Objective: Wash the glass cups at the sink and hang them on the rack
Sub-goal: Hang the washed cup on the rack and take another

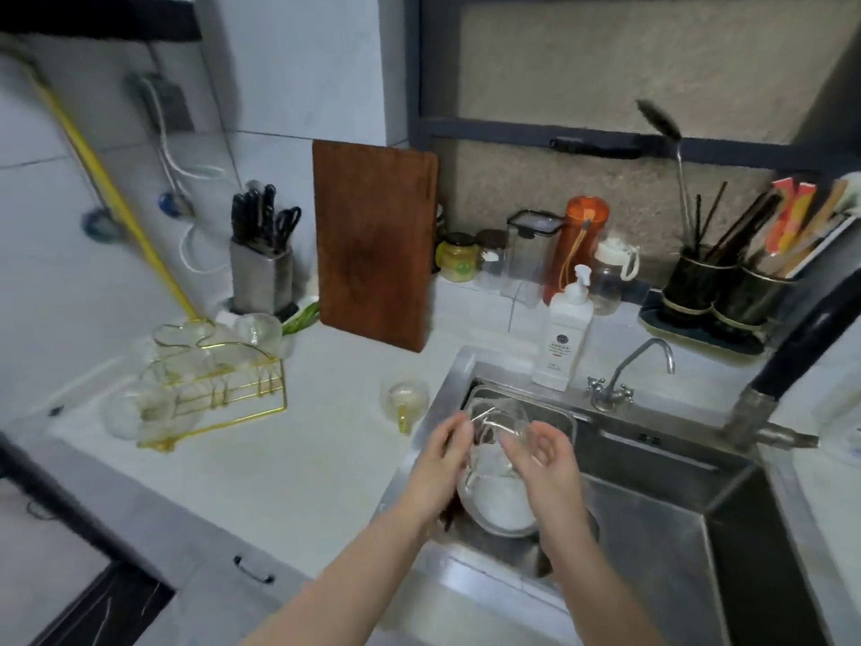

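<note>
Over the left part of the steel sink (661, 487) I hold a clear glass cup (501, 419) between both hands. My left hand (442, 452) pinches its left side with fingers and thumb. My right hand (543, 452) cups its right side, fingers curled round it. Below the cup a metal bowl (496, 510) holds foamy white water. Another glass cup with a yellow handle (405, 398) stands on the counter just left of the sink. The gold wire rack (219, 389) stands farther left, with several glass cups hanging on it.
A white soap pump bottle (566, 338) stands at the sink's back rim beside a small tap (624, 375). A black faucet hose (801, 338) reaches in from the right. A wooden cutting board (372, 244), a knife block (261, 272), jars and utensil holders (727, 282) line the wall.
</note>
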Tool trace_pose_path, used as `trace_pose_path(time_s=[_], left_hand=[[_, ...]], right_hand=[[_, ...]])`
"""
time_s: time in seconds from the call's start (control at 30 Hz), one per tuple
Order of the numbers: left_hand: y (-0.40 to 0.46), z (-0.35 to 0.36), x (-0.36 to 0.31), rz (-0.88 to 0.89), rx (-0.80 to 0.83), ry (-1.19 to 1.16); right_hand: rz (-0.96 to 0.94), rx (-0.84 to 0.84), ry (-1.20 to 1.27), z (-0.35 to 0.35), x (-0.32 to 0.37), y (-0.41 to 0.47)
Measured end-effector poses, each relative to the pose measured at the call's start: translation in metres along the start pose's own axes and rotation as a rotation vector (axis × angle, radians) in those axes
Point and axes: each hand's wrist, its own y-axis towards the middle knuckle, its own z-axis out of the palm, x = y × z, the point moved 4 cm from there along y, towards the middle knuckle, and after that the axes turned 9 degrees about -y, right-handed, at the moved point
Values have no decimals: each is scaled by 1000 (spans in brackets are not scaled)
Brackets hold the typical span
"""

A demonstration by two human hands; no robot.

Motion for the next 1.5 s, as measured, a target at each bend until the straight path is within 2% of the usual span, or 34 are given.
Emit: trace_pose_path(time_s=[0.33, 0.6, 0.93, 1.17, 1.5], left_hand=[[-19, -210, -31, 27, -259, -179], [-38, -320, -35, 32, -435, -238], [0, -379, -32, -36, -651, -427], [44, -402, -21, -100, -791, -530], [71, -417, 1, -271, -840, -620]], right_hand=[[-80, 223, -40, 212, 51, -23], [-74, 372, -129, 325, 56, -41], [-12, 557, -72, 423, 52, 7], [36, 622, -93, 467, 36, 46], [89, 612, -187, 493, 15, 59]])
